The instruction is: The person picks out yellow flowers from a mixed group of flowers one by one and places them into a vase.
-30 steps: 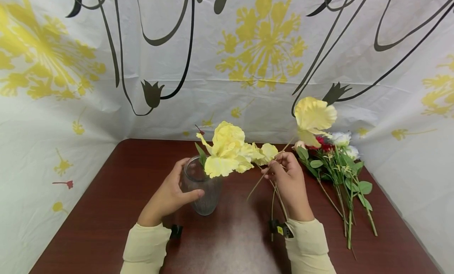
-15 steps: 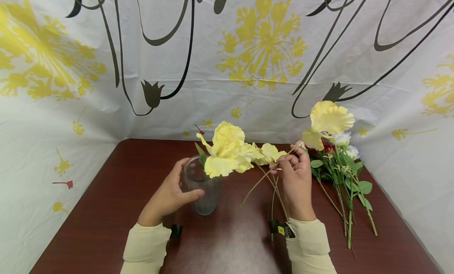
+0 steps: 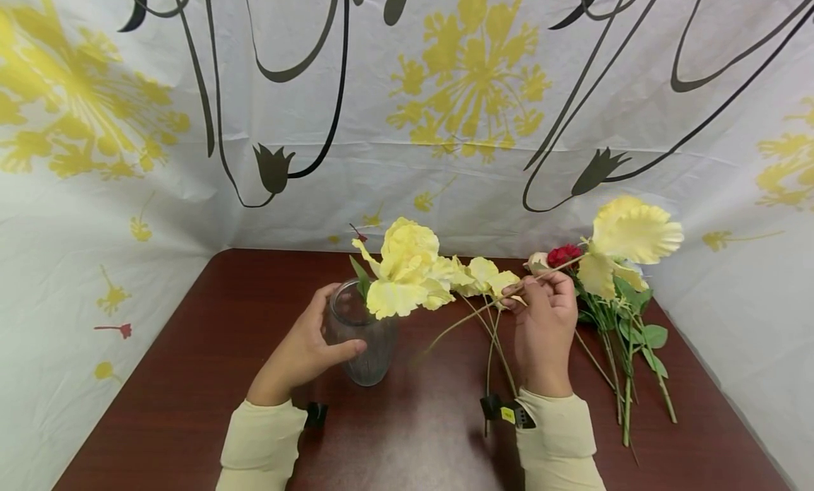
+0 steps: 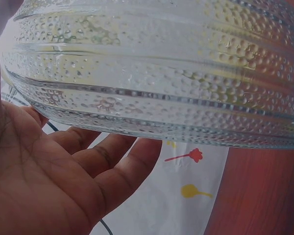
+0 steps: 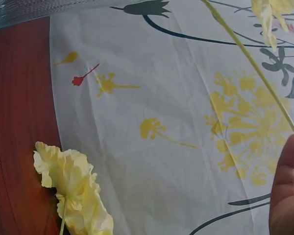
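My left hand (image 3: 305,353) grips a clear ribbed glass vase (image 3: 370,353) (image 4: 137,73), thumb in front and fingers behind. A large yellow flower (image 3: 403,265) hangs over the vase's right rim, with a green leaf (image 3: 360,273) at the mouth. My right hand (image 3: 548,328) pinches the thin stem (image 3: 454,325) (image 5: 257,71) of another yellow flower (image 3: 626,244). Its bloom points up and right; the stem's bare end slopes down and left toward the vase. Behind the right fingers, more yellow flowers (image 3: 480,275) (image 5: 71,183) lie on the table, their stems crossing.
A bunch of cut flowers lies at the table's right, with a red bloom (image 3: 563,256), green leaves (image 3: 653,335) and long stems (image 3: 626,406). The dark red table (image 3: 191,378) meets a white printed sheet (image 3: 305,222) at the back and sides.
My right hand has moved right with the yellow flower, whose bloom has swung right and slightly down, its stem now lying flatter. The left hand and vase have not moved.
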### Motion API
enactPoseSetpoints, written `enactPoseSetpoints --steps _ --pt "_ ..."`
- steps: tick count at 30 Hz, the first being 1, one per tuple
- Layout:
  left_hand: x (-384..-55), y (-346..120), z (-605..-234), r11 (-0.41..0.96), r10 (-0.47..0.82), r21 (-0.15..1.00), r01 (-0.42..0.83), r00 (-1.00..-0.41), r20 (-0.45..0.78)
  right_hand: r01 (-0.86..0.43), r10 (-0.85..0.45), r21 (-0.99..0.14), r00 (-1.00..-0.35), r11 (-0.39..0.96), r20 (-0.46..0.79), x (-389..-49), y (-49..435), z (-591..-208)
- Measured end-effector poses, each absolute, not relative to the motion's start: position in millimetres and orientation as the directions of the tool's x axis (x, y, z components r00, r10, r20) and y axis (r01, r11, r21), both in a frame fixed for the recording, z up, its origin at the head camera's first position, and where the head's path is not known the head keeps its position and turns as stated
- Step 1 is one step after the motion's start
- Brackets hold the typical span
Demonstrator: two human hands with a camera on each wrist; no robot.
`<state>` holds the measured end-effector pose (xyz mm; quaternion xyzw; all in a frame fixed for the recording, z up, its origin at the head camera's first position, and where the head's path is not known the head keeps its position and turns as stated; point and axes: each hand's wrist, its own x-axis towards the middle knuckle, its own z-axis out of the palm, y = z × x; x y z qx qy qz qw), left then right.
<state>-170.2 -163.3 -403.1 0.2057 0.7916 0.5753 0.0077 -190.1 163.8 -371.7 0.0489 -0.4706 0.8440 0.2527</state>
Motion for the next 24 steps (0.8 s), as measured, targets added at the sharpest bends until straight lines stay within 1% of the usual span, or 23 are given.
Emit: enactPoseSetpoints --steps 4,8,14,21,24 --pt "-170 -163 -403 0.262 0.331 0.913 0.313 -0.918 0.22 -0.55 0.44 -0.68 -0.825 -0.485 0.354 -190 164 -369" --pt "-170 -163 -402 0.271 0.327 0.91 0.313 -0.919 0.218 -0.599 0.487 -0.6 -0.795 -0.53 0.363 -190 163 -366" --pt "-170 -163 -402 0.267 0.327 0.912 0.31 -0.92 0.217 -0.645 0.54 -0.526 -0.76 -0.554 0.363 -187 157 -362" --pt "-169 -163 -402 0.271 0.328 0.911 0.311 -0.92 0.216 -0.682 0.559 -0.41 -0.731 -0.605 0.391 -181 147 -357" --pt "-170 -163 -403 0.271 0.33 0.909 0.316 -0.918 0.221 -0.702 0.569 -0.396 -0.712 -0.592 0.412 -179 144 -356"
